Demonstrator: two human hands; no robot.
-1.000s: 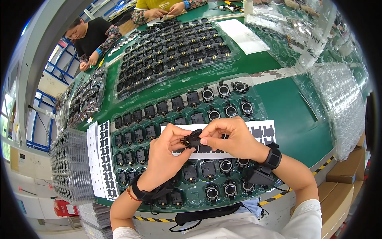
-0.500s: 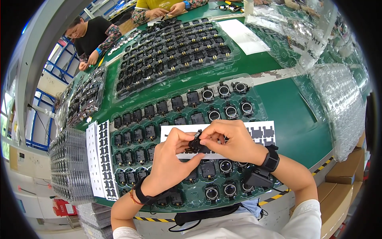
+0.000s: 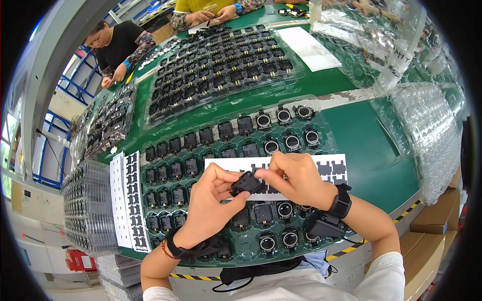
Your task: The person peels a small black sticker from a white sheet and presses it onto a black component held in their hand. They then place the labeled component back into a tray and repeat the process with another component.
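My left hand [image 3: 213,205] grips a small black plastic housing [image 3: 246,184] between thumb and fingers, its broad face tilted up. At the housing's upper right corner is the tip of a digit of my right hand [image 3: 296,175]; its other fingers are curled in, and whatever they may hold is hidden. Under both hands a white sheet of black die-cut stickers [image 3: 326,168] lies across a clear plastic tray [image 3: 321,120]. Rows of similar black housings [image 3: 206,135] sit in the tray on the left, and parts with round silver-rimmed lenses [image 3: 291,142] on the right.
Beyond is another tray of black parts [image 3: 221,80]. Sticker sheets [image 3: 131,200] and stacked clear trays [image 3: 88,210] stand left. Bubble wrap [image 3: 427,135] hangs over the right table edge, above cardboard boxes [image 3: 427,241]. Two co-workers [image 3: 120,45] [image 3: 211,12] work across the green table.
The housing has turned from edge-on to show its broad face. My right hand has loosened its pinch and shifted slightly right; my left hand keeps its hold.
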